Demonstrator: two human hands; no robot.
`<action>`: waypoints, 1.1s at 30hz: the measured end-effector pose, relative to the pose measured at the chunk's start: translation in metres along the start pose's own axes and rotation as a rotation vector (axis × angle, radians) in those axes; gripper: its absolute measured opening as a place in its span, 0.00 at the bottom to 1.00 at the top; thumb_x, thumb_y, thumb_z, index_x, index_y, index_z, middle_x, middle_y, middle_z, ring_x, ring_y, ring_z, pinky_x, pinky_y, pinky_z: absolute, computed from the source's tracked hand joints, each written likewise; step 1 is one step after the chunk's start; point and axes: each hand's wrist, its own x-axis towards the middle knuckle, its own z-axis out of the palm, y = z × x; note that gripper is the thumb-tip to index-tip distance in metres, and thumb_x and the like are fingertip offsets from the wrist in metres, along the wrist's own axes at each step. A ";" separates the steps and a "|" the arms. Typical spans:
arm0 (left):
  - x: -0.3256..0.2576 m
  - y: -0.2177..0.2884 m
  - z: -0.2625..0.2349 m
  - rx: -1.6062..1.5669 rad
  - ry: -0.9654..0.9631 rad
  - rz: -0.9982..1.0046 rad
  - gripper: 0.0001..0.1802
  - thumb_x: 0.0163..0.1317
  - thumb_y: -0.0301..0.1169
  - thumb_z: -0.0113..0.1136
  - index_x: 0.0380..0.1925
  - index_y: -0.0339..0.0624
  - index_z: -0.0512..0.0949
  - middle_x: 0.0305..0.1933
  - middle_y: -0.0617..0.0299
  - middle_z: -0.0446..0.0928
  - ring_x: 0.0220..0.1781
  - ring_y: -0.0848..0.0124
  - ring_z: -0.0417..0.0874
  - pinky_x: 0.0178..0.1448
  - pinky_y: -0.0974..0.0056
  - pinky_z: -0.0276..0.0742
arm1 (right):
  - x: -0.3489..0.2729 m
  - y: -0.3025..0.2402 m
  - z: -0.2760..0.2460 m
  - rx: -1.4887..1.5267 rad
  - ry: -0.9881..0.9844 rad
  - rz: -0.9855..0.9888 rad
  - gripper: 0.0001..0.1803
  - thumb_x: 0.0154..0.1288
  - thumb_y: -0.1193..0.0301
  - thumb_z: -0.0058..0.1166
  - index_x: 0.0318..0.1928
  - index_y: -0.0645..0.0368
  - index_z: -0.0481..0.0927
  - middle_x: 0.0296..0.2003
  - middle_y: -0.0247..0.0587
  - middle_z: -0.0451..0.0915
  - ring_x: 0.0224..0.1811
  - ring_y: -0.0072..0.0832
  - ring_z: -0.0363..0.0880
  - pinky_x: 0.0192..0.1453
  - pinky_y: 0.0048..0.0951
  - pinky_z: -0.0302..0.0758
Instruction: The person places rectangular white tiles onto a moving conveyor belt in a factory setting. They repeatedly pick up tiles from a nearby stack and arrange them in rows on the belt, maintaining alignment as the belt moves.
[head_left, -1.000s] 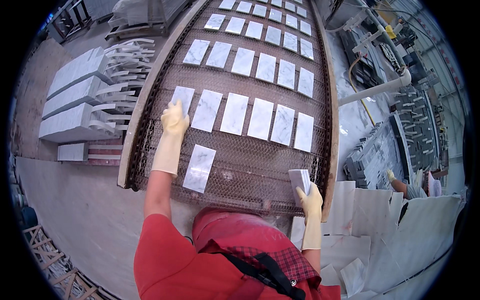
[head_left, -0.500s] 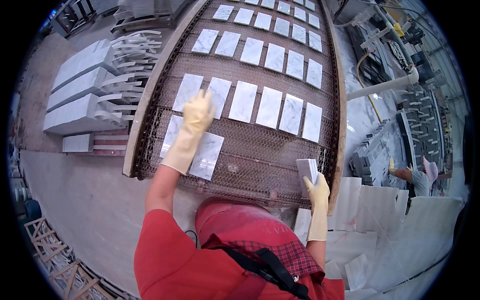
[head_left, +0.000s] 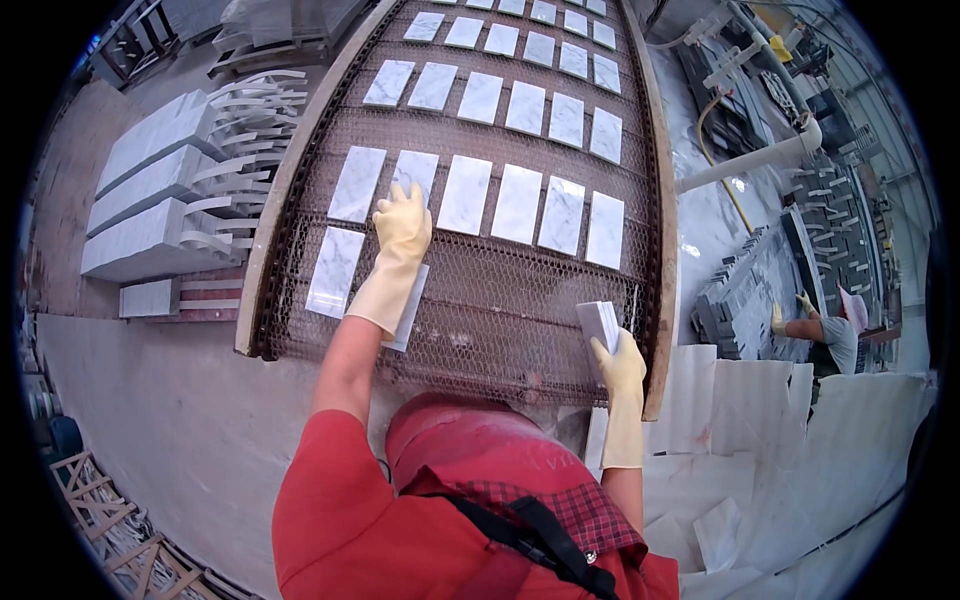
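My left hand [head_left: 403, 222], in a pale yellow rubber glove, reaches over a wire-mesh conveyor belt [head_left: 480, 315]. Its spread fingers rest on the lower part of a grey-veined white marble tile [head_left: 416, 172], second from the left in its row. Nearer to me, another marble tile [head_left: 334, 272] lies by the belt's left side. The tile beside it [head_left: 411, 310] is partly hidden under my left forearm. At the belt's near right corner, my right hand [head_left: 622, 362], gloved alike, grips a small stack of tiles [head_left: 598, 322] tilted on edge.
Wooden rails [head_left: 655, 230] border the belt, and more tile rows [head_left: 525, 108] lie farther along it. Strapped white slabs [head_left: 150, 225] are stacked at left. White foam sheets [head_left: 690, 410] hang at right. Beyond them a co-worker [head_left: 838, 330] bends over grey pieces [head_left: 745, 300].
My left hand has shifted rightward across the tiles, from between the first two onto the second. The whole view has slid slightly. My right hand keeps its stack.
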 end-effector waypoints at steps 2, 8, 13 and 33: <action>-0.002 -0.001 -0.003 -0.016 0.010 -0.009 0.26 0.68 0.40 0.72 0.63 0.48 0.78 0.64 0.48 0.77 0.59 0.44 0.84 0.60 0.41 0.84 | -0.002 -0.003 0.000 -0.007 -0.002 0.000 0.30 0.70 0.52 0.72 0.64 0.55 0.84 0.57 0.52 0.90 0.62 0.50 0.88 0.66 0.47 0.81; -0.065 0.011 -0.044 -0.100 -0.154 0.006 0.35 0.70 0.43 0.72 0.75 0.48 0.74 0.74 0.47 0.76 0.71 0.47 0.78 0.73 0.40 0.75 | -0.001 0.002 0.003 -0.005 -0.006 0.003 0.31 0.70 0.53 0.72 0.67 0.55 0.83 0.58 0.51 0.90 0.63 0.49 0.87 0.68 0.46 0.80; -0.158 0.003 -0.069 -0.068 -0.232 -0.085 0.44 0.65 0.42 0.78 0.79 0.48 0.70 0.78 0.46 0.73 0.77 0.44 0.74 0.79 0.39 0.71 | -0.005 -0.002 0.000 0.004 -0.010 0.005 0.30 0.73 0.54 0.70 0.67 0.58 0.82 0.58 0.54 0.89 0.62 0.49 0.88 0.68 0.45 0.80; -0.208 -0.026 -0.043 -0.085 0.022 -0.041 0.48 0.53 0.37 0.83 0.76 0.47 0.74 0.75 0.48 0.75 0.59 0.44 0.85 0.58 0.42 0.85 | 0.003 -0.004 -0.012 0.115 -0.094 0.021 0.33 0.73 0.52 0.70 0.69 0.58 0.81 0.57 0.55 0.90 0.61 0.48 0.89 0.66 0.44 0.81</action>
